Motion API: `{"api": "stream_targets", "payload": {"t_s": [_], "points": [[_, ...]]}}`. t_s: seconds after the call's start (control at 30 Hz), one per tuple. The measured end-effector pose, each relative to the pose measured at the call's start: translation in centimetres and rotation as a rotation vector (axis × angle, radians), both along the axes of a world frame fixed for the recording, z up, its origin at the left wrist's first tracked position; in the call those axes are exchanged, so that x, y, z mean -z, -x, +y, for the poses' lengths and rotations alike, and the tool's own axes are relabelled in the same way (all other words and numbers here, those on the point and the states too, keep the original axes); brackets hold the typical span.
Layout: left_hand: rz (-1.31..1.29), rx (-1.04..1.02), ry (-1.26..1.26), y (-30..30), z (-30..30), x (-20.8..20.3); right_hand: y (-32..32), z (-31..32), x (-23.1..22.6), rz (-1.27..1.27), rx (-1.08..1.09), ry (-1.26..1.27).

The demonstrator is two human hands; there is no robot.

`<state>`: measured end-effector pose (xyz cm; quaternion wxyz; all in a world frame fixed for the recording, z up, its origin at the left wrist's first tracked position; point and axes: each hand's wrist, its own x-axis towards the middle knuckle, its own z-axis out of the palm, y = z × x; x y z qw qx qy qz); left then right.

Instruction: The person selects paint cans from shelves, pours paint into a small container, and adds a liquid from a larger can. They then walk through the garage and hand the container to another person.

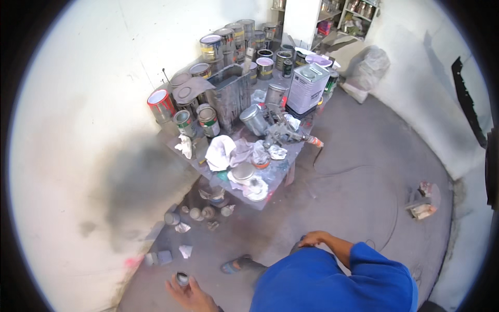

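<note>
In the lower left, my left hand (195, 300) grips a small round container (182, 278) with a pale rim and a dark inside, thumb and fingers around its sides. My right hand (311, 238) lies over my bent knee, fingers laid along it, with nothing visible in them. A spray gun (280, 132) with a metal cup (254, 119) rests on the cluttered table (254, 202) ahead. Crumpled white cloths (221, 152) and a round lid (243, 171) sit near the table's front corner.
Stacked paint cans (211, 48) crowd the table's back, beside a grey bin (231, 96) and a square tin (307, 86). Small jars (196, 213) and scraps stand on the floor by the left wall. A hose (393, 223) crosses the floor near a crumpled bundle (423, 202).
</note>
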<state>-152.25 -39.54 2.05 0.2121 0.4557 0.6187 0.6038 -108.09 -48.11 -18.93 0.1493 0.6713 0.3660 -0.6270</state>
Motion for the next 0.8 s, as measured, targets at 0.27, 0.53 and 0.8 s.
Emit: {"api": "stream_targets", "payload": {"t_s": [0.27,0.53,0.8], "points": [[-0.112,0.220,0.118,-23.8,-3.1,-4.2,-19.2,-17.6,0.5,-0.301,0.567,-0.435],[-0.299,0.346,0.071,-38.4,-2.2,-6.6,-27.7,-7.1,-6.6,-0.083,0.604,-0.820],[-0.253,0.411,0.003,-52.0,5.2,-6.0,-42.2,-0.9,-7.5,-0.160,0.633,-0.851]]}}
